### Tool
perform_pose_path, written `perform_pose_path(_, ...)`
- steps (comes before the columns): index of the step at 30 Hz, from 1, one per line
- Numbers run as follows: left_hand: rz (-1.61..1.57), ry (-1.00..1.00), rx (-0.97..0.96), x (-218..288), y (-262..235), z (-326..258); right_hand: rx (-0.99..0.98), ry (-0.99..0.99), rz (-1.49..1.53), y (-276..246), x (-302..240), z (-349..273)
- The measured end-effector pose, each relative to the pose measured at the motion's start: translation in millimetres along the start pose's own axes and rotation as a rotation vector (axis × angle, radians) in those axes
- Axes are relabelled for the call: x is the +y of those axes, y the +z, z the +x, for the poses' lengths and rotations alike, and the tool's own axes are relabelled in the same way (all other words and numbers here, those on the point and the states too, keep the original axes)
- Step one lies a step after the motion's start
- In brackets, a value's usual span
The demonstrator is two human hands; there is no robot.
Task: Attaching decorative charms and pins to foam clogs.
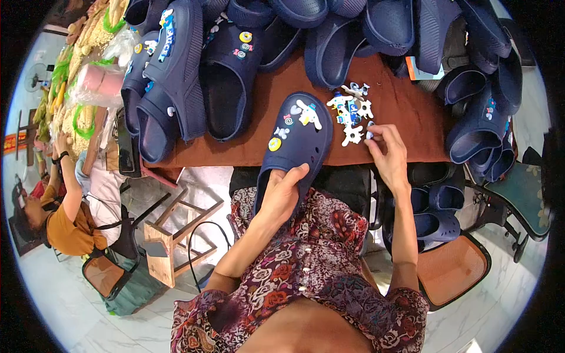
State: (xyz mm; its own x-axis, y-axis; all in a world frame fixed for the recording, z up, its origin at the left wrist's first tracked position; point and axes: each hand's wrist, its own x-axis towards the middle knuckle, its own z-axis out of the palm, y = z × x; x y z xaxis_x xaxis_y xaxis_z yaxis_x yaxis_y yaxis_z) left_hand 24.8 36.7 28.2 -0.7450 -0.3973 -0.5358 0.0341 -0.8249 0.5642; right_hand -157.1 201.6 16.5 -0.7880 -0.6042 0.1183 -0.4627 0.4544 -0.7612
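My left hand (283, 193) grips the heel end of a dark blue clog (297, 141) that lies toe-away on the brown table (406, 117). Several small charms, white, yellow and pink, are fixed to the clog's top. My right hand (385, 152) rests on the table just right of the clog, fingertips pinching a small white and blue charm (369, 130). A loose pile of white and blue charms (352, 110) lies just beyond that hand.
Many dark blue clogs (229, 76) are heaped along the table's far side, right end and below it at the right. An orange chair (452, 267) stands lower right, a wooden stool (176, 232) lower left. Another person (65, 206) sits far left by a pink cup (97, 79).
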Motion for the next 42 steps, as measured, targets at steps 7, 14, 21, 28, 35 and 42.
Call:
perform_pose_path(7, 0.066, -0.064, -0.016, -1.1, -4.8, 14.4, -0.22, -0.079, 0.326, 27.5, -40.2, 0.0)
perform_pose_path(14, 0.057, -0.047, -0.025, -6.5, -8.8, 17.9, -0.194, -0.116, 0.182, 44.4, -52.3, 18.4)
perform_pose_path(21, 0.034, -0.068, -0.053, -7.1, -12.1, 21.6, -0.15, -0.144, 0.166, 45.9, -53.2, 13.2)
perform_pose_path(28, 0.074, -0.045, -0.032, -3.5, -9.1, 23.0, -0.103, -0.228, 0.114, 52.7, -43.7, -9.3)
perform_pose_path(35, 0.111, -0.019, -0.006, -1.4, -5.7, 19.0, 0.036, -0.359, -0.023, 59.7, -46.1, -22.4)
perform_pose_path(42, 0.151, 0.044, -0.013, -1.3, -0.6, 14.6, -0.116, 0.02, 0.385, 56.4, -41.9, -18.4)
